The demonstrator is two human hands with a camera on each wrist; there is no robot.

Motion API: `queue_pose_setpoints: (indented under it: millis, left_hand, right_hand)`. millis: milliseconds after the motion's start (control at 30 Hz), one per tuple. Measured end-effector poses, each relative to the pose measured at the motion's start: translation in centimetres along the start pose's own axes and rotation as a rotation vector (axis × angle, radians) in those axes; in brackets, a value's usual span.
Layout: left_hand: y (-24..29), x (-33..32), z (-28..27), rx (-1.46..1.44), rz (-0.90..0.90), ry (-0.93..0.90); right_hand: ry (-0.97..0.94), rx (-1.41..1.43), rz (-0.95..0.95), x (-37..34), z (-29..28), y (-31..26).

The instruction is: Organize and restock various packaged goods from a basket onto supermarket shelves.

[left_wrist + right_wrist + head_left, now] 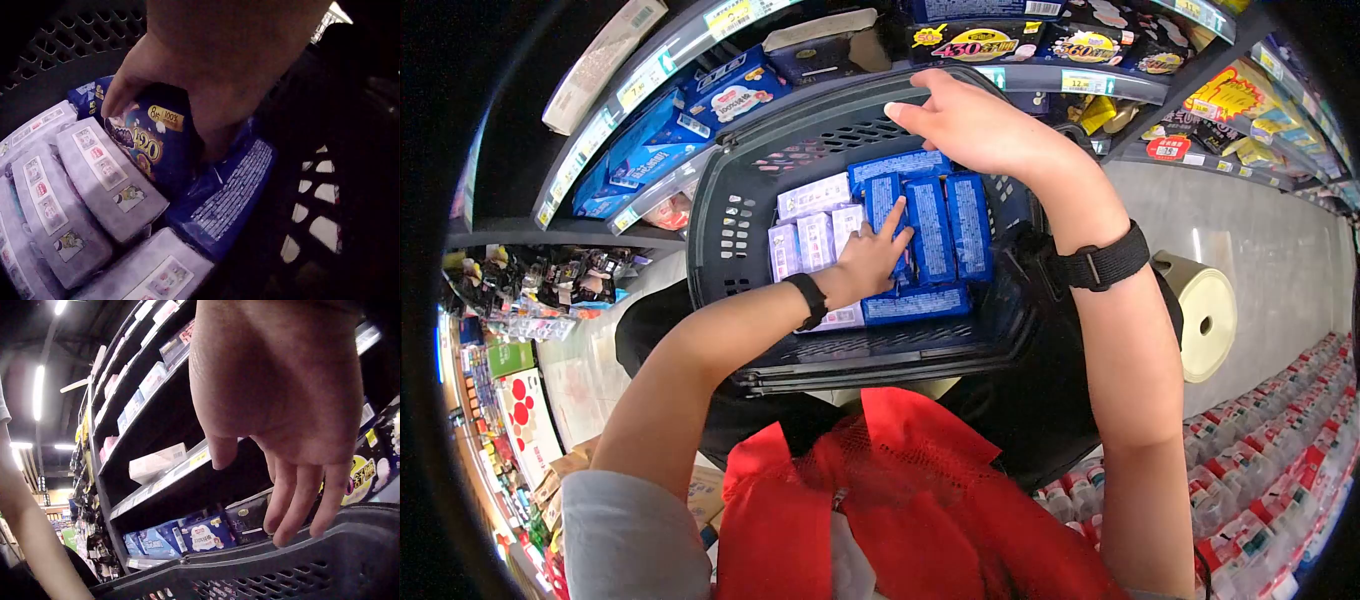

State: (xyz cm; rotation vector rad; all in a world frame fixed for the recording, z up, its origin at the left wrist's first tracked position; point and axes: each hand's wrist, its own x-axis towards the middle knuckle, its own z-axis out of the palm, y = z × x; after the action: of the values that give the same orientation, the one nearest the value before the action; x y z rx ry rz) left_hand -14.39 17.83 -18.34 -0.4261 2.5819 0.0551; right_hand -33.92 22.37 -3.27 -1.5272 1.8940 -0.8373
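Note:
A dark shopping basket (745,315) rests across the person's lap. Inside it, blue sanitary pad packs (970,230) stand on the right and lilac packs (813,196) on the left. The left hand (868,268) is down among them. In the left wrist view, its fingers and thumb straddle a blue sanitary pad pack (147,140) marked 420, beside the lilac packs (112,178). The right hand (975,125) hangs over the basket's far rim, and in the right wrist view its fingers (290,506) droop loosely, holding nothing.
Shelves with price labels (1090,82) run close beyond the basket, stocked with dark and blue packs (738,98). A cream round stool (1200,315) stands at the right. Rows of red-labelled bottles (1250,490) fill the lower right, and hanging goods (550,285) line the left.

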Motion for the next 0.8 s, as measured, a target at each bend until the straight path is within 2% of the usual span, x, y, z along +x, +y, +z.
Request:
queue_pose_setpoints:
  millis: [67, 167, 233, 300, 333, 367, 433, 467, 500, 567, 600, 700, 800]
  left_hand:
    - [0.3, 0.2, 1.2, 0.069, -0.004, 0.097]
    - [0.2, 0.3, 2.4, 0.161, 0.019, 0.119]
    - [0.1, 1.1, 6.0, 0.219, 0.016, 0.150]
    - [0.5, 2.2, 9.4, 0.360, -0.070, 0.296]
    - [1.0, 2.0, 7.2, 0.332, -0.087, 0.063]
    - [0.6, 1.7, 4.9, 0.330, -0.087, 0.066]
    - [-0.3, 0.7, -0.1, -0.156, 0.023, -0.313]
    - [-0.6, 1.1, -0.3, -0.146, -0.035, -0.226]
    - [-0.8, 1.1, -1.2, -0.137, -0.029, -0.228]
    - [-1.0, 1.1, -3.3, 0.166, -0.101, -0.027]
    - [-2.2, 2.1, -2.0, 0.149, 0.006, -0.096]
    - [-2.2, 2.7, 0.8, 0.201, 0.081, -0.107]
    - [-2.5, 3.5, 2.7, 0.168, 0.076, -0.124]
  right_hand:
    - [-0.012, -0.043, -0.021, 0.0, 0.2, -0.1]
    - [-0.031, -0.067, 0.000, 0.0, 0.3, -0.3]
    - [0.001, -0.009, -0.031, -0.4, 0.4, -0.4]
    - [-0.058, -0.069, 0.008, -0.4, 0.6, -0.3]
    - [-0.060, -0.075, 0.007, -0.7, 0.5, -0.5]
    - [-0.066, -0.078, 0.012, -1.0, 0.4, -0.6]
    - [-0.069, -0.077, 0.017, -1.5, 0.3, -0.7]
    - [-0.077, -0.083, 0.020, -1.6, 0.3, -0.7]
    - [-0.083, -0.089, 0.025, -1.7, 0.2, -0.6]
    - [-0.074, -0.077, 0.016, -1.7, 0.1, -0.4]
    - [-0.077, -0.072, -0.002, -1.6, 0.2, -0.3]
    - [-0.029, -0.055, -0.052, -2.0, 0.2, -0.6]
    - [-0.072, -0.094, -0.033, -2.2, -0.3, -1.1]
